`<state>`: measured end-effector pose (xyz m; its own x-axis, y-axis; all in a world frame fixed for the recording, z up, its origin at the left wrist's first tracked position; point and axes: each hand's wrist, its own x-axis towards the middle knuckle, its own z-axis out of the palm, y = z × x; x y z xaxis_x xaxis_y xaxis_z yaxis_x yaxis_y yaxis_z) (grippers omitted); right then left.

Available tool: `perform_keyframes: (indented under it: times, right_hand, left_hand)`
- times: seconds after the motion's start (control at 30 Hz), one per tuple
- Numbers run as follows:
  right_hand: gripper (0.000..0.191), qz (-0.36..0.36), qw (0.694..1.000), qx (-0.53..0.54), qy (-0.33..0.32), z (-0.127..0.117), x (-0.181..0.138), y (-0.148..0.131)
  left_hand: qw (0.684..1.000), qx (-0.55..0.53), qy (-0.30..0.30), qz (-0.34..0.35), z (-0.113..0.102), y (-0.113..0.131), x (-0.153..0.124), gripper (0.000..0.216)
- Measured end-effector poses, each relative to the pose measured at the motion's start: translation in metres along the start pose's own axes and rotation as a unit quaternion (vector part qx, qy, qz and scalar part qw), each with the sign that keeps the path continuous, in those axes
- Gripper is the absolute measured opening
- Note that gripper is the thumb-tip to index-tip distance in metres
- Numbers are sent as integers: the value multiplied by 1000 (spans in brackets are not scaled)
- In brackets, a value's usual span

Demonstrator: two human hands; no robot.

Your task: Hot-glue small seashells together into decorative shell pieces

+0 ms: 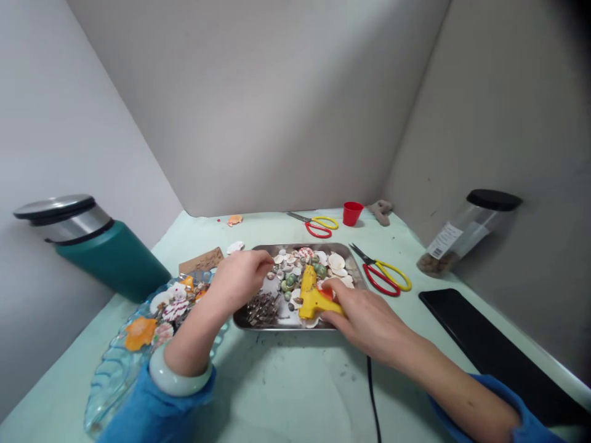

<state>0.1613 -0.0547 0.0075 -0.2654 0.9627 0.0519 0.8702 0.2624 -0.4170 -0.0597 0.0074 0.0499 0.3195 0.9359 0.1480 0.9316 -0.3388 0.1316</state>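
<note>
My left hand (240, 277) reaches over the left part of a metal tray (344, 253) full of small shells; its fingers are pinched together at the shells, and what they hold is too small to name. My right hand (364, 317) grips a yellow glue gun (311, 295) that lies over the tray's front edge, nozzle pointing away from me. Its black cord (372, 394) runs down toward me. A clear blue glass dish (115, 369) with shells glued on it sits under my left forearm.
Two pairs of red-and-yellow scissors (385, 274) (318, 224) lie right of and behind the tray. A red cup (352, 213), a teal flask (99, 249) at left, a clear jar (466, 234) and a black slab (484, 344) at right, a cardboard piece (202, 261).
</note>
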Motion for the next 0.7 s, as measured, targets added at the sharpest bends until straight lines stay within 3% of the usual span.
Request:
perform_keyframes:
  times: [0.13, 0.23, 0.3, 0.4, 0.5, 0.7]
  right_hand:
    - [27, 0, 980, 195, 35, -8, -2, 9]
    - [35, 39, 912, 401, 74, -10, 0, 18]
    - [43, 69, 873, 472, 100, -8, 2, 22]
    - [46, 102, 865, 480, 108, -3, 4, 24]
    - [37, 87, 861, 492, 99, -1, 2, 23]
    - [36, 81, 857, 500, 96, 0, 0, 25]
  left_hand:
    - [996, 62, -67, 17, 13, 5, 0, 27]
    - [993, 72, -94, 20, 25, 10, 1, 24]
    - [991, 78, -107, 18, 33, 13, 1, 22]
    - [989, 90, -116, 10, 45, 16, 2, 19]
    - [988, 98, -120, 2, 51, 16, 3, 20]
    - [989, 73, -129, 4, 40, 16, 1, 20]
